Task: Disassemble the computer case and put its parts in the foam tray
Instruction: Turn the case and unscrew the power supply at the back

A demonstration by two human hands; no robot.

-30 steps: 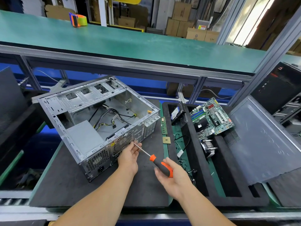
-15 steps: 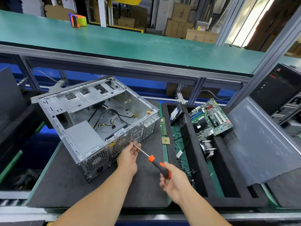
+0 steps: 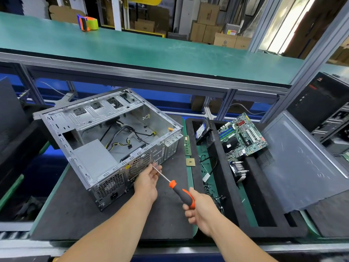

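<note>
An open grey computer case [image 3: 105,140] lies on a black mat, with its rear panel toward me and a power supply [image 3: 94,157] and cables inside. My right hand [image 3: 200,210] grips the orange-and-black handle of a screwdriver [image 3: 179,190]. The shaft points up-left to the case's rear panel. My left hand [image 3: 147,180] pinches the shaft near its tip, against the panel beside the fan grille. The black foam tray [image 3: 268,210] on the right holds a motherboard [image 3: 241,137], a hard drive [image 3: 202,131] and a heatsink [image 3: 238,170].
A RAM stick [image 3: 187,145] and a CPU chip [image 3: 190,162] lie on the mat beside the tray. A grey side panel [image 3: 306,159] leans over the tray's right side. Another black case [image 3: 324,103] stands at far right. A tape dispenser [image 3: 87,22] sits on the green shelf.
My right hand has slid a little down and right along the screwdriver handle. My left hand stays on the shaft by the rear panel. The case has not moved.
</note>
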